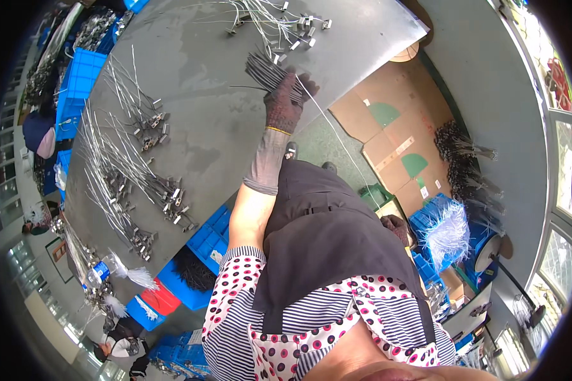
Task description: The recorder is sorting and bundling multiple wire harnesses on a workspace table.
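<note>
My left hand [288, 100], in a dark glove with a grey sleeve above it, is closed round a bundle of thin black cables [265, 71] over the grey table [210, 120]. A thin white cord [337, 127] runs from beside this hand down toward my right hand [396, 227]. That gloved right hand is low beside my apron, partly hidden, with its fingers curled. What it grips, if anything, I cannot make out. Just beyond the bundle lie white wires with small metal connectors [299, 26].
More connector-ended wires [149, 130] spread over the table's left side. Blue bins [82, 70] stand beyond its left edge, others [187, 276] below its near edge. Flattened cardboard [388, 120] covers floor at right, near dark cable bundles [464, 159] and a blue crate [429, 213] of white strands.
</note>
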Motion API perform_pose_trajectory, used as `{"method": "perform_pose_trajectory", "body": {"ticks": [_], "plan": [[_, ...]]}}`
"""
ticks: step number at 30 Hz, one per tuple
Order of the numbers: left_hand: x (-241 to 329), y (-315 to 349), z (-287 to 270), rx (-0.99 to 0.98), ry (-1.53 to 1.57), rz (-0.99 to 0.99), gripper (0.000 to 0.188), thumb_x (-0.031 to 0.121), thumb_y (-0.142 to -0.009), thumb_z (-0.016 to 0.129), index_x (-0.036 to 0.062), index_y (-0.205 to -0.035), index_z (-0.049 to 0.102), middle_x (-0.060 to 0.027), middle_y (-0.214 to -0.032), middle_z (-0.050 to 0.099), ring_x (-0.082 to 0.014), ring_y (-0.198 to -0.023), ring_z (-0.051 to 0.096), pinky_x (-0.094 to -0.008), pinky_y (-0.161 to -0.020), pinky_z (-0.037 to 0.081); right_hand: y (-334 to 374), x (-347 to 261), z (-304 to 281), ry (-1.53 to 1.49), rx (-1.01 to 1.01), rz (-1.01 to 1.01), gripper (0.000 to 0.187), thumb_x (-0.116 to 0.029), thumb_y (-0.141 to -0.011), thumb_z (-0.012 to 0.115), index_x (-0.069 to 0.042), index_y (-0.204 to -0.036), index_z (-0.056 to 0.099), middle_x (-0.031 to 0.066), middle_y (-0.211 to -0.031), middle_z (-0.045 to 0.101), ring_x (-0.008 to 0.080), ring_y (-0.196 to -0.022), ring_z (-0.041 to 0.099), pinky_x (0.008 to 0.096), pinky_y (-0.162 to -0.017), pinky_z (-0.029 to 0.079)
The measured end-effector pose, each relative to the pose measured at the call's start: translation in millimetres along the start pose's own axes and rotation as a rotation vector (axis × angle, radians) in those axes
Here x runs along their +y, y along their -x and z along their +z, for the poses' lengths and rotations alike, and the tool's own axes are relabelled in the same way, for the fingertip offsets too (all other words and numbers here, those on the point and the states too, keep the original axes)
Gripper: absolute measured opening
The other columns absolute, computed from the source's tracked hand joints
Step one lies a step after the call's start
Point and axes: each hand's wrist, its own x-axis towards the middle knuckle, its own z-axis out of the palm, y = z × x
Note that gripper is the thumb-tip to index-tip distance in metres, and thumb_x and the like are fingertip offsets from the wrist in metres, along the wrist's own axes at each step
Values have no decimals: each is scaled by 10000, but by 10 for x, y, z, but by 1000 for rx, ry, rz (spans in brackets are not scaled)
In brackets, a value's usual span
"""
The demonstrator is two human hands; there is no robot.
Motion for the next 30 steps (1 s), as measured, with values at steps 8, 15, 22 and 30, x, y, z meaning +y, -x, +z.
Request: {"method": "perform_pose_trajectory", "body": {"ticks": [8, 15, 22, 30], "plan": [[195, 156, -183, 79, -44, 131, 265, 195, -925, 687, 107, -1167, 623, -126, -980, 679, -289, -838, 667, -541, -859, 576, 72, -482, -106, 232, 117, 8, 416, -405, -894, 686, 6, -833, 694, 11, -645, 597, 109, -596, 535, 287, -559, 432], [300, 271, -352, 157, -176, 164, 225, 173, -929, 679, 59, -1118, 642, -131, -945, 685, -281, -795, 675, -517, -785, 599, -284, -908, -129, 364, 57, -102, 363, -337, -872, 716, 19, -805, 687, 19, -609, 558, 106, -578, 498, 290, -540, 407], [186, 331, -595, 75, -227, 63, 251, 197, -948, 650, 32, -1137, 630, -150, -1006, 687, -320, -878, 688, -523, -823, 594, -641, -1434, 278, 408, -18, -259, 357, -325, -903, 655, 11, -791, 692, 9, -602, 573, 98, -557, 516, 290, -511, 402], [797, 16, -690, 266, -169, 290, 221, 213, -919, 692, 26, -1035, 668, -124, -914, 699, -278, -771, 699, -507, -764, 607, -947, -1633, 551, 441, -87, -83, 429, -400, -869, 700, 22, -796, 692, 44, -594, 570, 131, -554, 530, 315, -531, 435]]}}
